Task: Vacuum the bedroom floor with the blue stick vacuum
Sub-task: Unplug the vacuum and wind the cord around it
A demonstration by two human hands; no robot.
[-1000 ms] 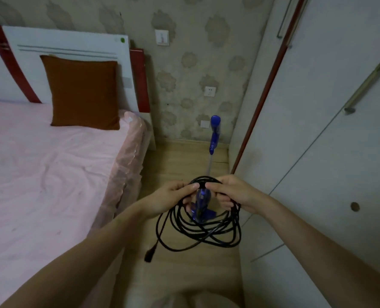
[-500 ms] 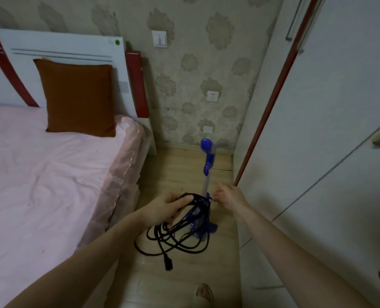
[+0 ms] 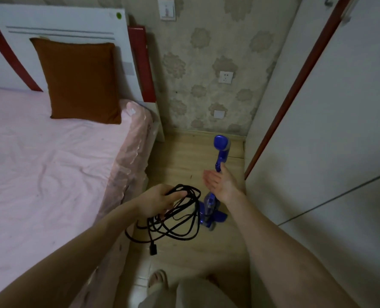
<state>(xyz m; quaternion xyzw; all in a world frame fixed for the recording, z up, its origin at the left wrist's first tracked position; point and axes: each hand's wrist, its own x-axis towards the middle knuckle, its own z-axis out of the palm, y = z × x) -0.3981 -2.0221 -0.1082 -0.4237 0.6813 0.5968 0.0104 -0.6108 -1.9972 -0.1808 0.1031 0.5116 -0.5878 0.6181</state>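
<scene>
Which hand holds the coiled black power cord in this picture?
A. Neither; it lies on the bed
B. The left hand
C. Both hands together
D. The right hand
B. The left hand grips the loops of the black power cord, while the right hand is open beside the blue stick vacuum, off the cord.

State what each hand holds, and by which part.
The left hand grips the coiled black cord at the top of its loops. The right hand, fingers open, holds nothing beside the blue vacuum.
</scene>
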